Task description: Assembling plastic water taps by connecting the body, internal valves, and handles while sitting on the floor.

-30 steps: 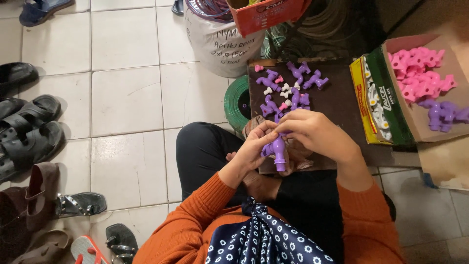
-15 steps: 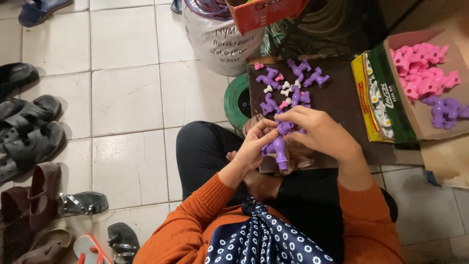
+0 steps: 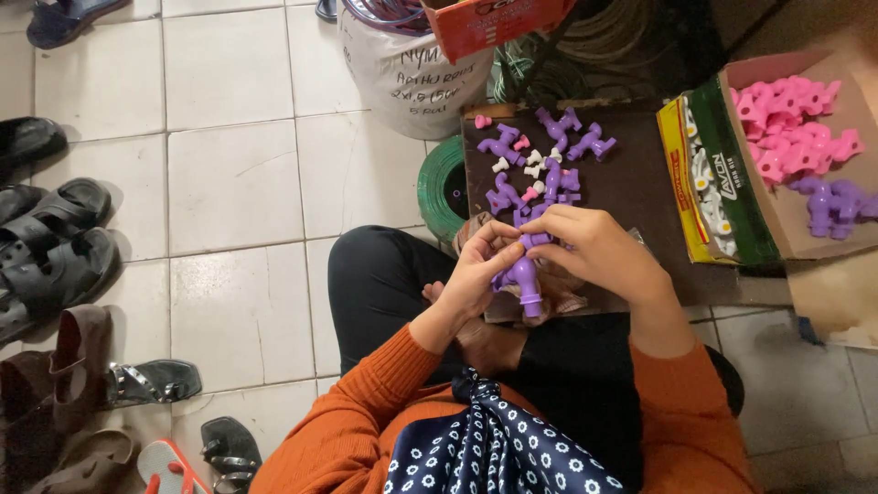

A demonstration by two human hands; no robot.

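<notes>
Down over the lap, both hands met on a purple plastic tap (image 3: 524, 272). The left hand (image 3: 476, 274) was curled around the tap's body from the left, fingers closed against it, while the right hand (image 3: 594, 252) covered its upper end from the right, fingertips pinched at what looked like a small fitting there, though the fingers hid that part. The tap pointed down toward the person, its threaded end sticking out below the hands.

Just beyond the hands lay a dark brown board (image 3: 631, 192) on the floor, carrying a loose scatter of purple taps (image 3: 549, 155) mixed with small white and pink caps (image 3: 526, 165). To the right of the board stood an open cardboard box (image 3: 786, 229) holding a heap of pink taps (image 3: 791, 123) and a few purple ones near its right wall. A green roll of hose (image 3: 441, 187) sat at the board's left edge, and a white sack (image 3: 402, 73) stood behind it. Sandals (image 3: 55, 247) lay well apart on the white tiled floor (image 3: 229, 183) at the left.
</notes>
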